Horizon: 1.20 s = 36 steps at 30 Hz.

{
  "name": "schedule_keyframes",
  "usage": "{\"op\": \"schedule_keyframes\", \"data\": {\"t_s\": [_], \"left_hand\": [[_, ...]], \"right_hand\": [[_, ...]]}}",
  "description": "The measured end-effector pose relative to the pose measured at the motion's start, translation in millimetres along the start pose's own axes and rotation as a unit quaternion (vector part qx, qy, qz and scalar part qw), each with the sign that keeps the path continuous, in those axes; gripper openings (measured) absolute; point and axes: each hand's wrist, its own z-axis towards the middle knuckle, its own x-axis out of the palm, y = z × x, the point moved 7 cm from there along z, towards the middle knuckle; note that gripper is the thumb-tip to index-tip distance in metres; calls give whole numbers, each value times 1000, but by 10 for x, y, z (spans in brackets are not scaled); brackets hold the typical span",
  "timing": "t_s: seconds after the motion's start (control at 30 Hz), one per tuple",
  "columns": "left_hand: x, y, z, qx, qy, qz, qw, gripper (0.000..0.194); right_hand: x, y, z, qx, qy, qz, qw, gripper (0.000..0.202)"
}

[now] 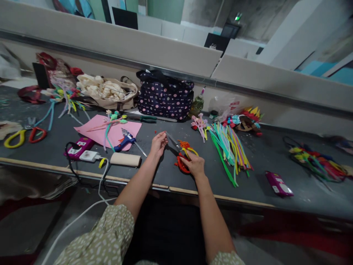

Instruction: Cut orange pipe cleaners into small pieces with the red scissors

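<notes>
My right hand (195,164) grips a pair of scissors (182,165) with red and yellow handles, its blades pointing away and to the left. The blade tips come close to my left hand (159,144), whose fingertips are pinched together. What they hold, if anything, is too small to make out. Beside the scissors lies a small heap of orange fuzzy pieces (184,144). One tiny red bit (155,131) rests on the table (165,173) beyond my left hand.
Left stand a blue glue gun (125,141) on pink paper (95,125), a cardboard-coloured roll (125,159), a purple power strip (79,148) with cables, and more scissors (37,135). Right lie coloured pipe cleaners (228,147) and another purple box (279,184). A patterned bag (165,96) stands behind.
</notes>
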Motion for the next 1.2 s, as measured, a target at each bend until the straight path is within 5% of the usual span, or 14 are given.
{"op": "schedule_keyframes", "data": {"t_s": [0.63, 1.2], "left_hand": [[-123, -186, 18, 121, -54, 33, 991, 22], [17, -67, 6, 33, 16, -5, 999, 28]], "right_hand": [[-135, -60, 61, 96, -51, -42, 993, 50], [-86, -25, 24, 47, -34, 13, 998, 48]]}}
